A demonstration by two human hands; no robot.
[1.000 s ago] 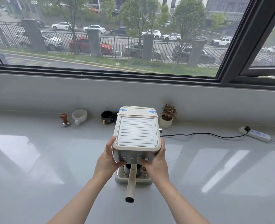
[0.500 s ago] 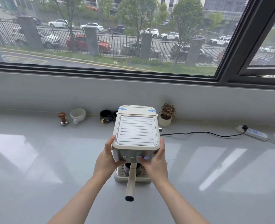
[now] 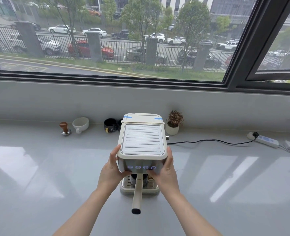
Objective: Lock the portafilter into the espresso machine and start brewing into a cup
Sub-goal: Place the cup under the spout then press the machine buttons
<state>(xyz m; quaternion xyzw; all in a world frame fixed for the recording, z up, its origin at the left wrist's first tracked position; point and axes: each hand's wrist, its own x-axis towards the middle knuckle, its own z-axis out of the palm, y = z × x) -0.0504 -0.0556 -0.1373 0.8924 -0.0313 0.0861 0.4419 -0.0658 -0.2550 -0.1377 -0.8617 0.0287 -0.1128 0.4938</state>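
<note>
A cream espresso machine [image 3: 142, 140] stands on the grey counter [image 3: 38, 184] in front of me. Its portafilter sits under the front, and the beige handle [image 3: 137, 193] points straight toward me. A dark cup [image 3: 133, 179] shows partly on the drip tray [image 3: 139, 190] beneath it. Several buttons [image 3: 141, 167] on the front panel glow blue. My left hand [image 3: 111, 169] clasps the machine's left front corner. My right hand [image 3: 164, 169] clasps the right front corner, thumb lying just under the buttons.
Along the back wall stand a wooden-handled tamper [image 3: 65, 128], a white cup [image 3: 80, 124], black cups [image 3: 110, 125] and a small potted plant [image 3: 173, 122]. A black cable [image 3: 208, 141] runs right to a power strip [image 3: 265, 139].
All the front buttons now glow blue; earlier only the right ones were lit. My right thumb has dropped just below the panel. Both hands stay on the machine's corners.
</note>
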